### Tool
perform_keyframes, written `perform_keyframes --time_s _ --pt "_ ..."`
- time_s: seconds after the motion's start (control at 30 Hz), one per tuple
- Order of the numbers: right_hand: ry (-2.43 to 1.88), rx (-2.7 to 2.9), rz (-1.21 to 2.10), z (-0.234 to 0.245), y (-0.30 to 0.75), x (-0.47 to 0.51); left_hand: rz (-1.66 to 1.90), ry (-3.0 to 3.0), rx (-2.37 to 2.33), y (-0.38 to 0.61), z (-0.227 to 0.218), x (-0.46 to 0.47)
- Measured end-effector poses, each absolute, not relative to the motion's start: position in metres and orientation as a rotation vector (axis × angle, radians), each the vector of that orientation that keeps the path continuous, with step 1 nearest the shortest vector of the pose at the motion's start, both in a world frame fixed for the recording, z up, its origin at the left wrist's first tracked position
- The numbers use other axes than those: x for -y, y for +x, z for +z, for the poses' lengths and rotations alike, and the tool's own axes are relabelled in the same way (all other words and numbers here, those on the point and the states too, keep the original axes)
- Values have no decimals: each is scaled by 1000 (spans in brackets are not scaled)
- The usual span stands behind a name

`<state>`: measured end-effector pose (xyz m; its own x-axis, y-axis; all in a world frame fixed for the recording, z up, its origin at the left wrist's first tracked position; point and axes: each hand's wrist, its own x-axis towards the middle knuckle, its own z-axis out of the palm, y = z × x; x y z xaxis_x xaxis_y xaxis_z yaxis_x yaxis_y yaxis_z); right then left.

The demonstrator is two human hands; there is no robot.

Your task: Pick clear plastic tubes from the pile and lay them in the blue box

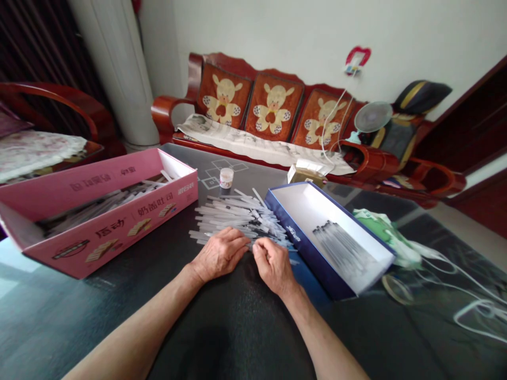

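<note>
A loose pile of thin, whitish translucent plastic tubes (233, 214) lies on the dark table just beyond my hands. At the near edge of the pile, my left hand (222, 254) is closed, with its fingers bent and pressed together. Close beside it, my right hand (274, 264) is curled in a pinch, its fingertips almost meeting those of the left. Whatever the fingertips hold is too small and hidden to make out. To the right, a blue box (291, 224) with a white inside holds a row of similar tubes with dark ends (343, 245).
A long pink box (138, 224) with more tubes stands at the left. Beyond the pile are a small white cup (226, 178) and a tissue box (307, 173). A green plastic bag (386, 235), a tape roll (397, 289) and white cables (475, 311) lie at the right.
</note>
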<state>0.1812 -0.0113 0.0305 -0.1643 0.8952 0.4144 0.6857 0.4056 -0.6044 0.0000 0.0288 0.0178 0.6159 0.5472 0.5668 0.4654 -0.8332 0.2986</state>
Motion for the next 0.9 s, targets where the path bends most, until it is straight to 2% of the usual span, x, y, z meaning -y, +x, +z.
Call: perform_keyframes --time_s 0.23,0.43,0.57,0.67,0.8,0.9 --pt "-1435 1873 482 31 178 12 993 2708 -846 0 19 -28" --pt "-1366 1953 357 34 178 12 974 2723 -822 0 20 -28" --pt "-1447 1706 694 31 173 11 1006 2756 -841 0 22 -28" --pt "-1428 1383 1024 25 168 8 1190 2808 -931 0 25 -27" --pt "-1367 984 1196 22 164 4 1571 2676 -1151 0 27 -26" --pt "-1279 922 1318 24 160 7 1634 2434 -1261 -2 22 -27"
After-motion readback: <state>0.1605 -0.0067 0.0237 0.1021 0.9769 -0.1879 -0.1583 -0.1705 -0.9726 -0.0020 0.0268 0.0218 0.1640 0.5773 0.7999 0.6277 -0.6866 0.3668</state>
